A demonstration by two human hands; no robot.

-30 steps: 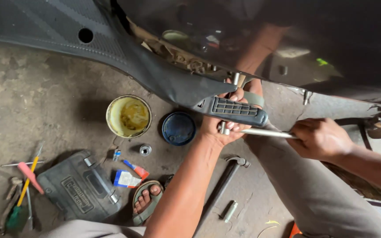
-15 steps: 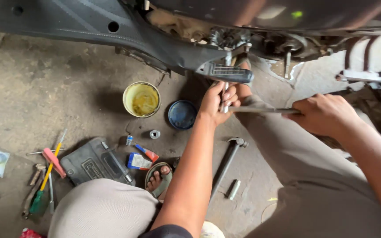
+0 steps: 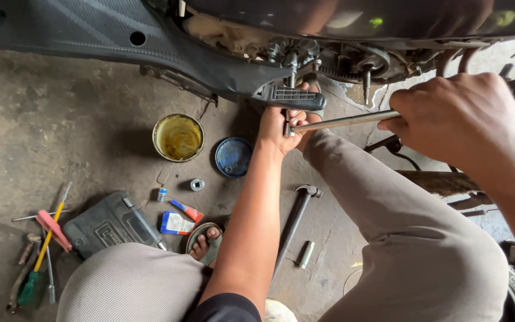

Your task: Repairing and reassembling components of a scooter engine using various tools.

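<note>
Head view: both hands are closed on a long metal wrench (image 3: 344,121), left hand (image 3: 282,126) at its socket end under the scooter (image 3: 150,42), right hand (image 3: 454,116) gripping the handle

Tin (image 3: 178,138) on floor: lid (image 3: 232,157) just right of it, my left hand (image 3: 282,128) further right, hammer (image 3: 293,225) nearer me, tool case (image 3: 112,225) left-near.
</note>
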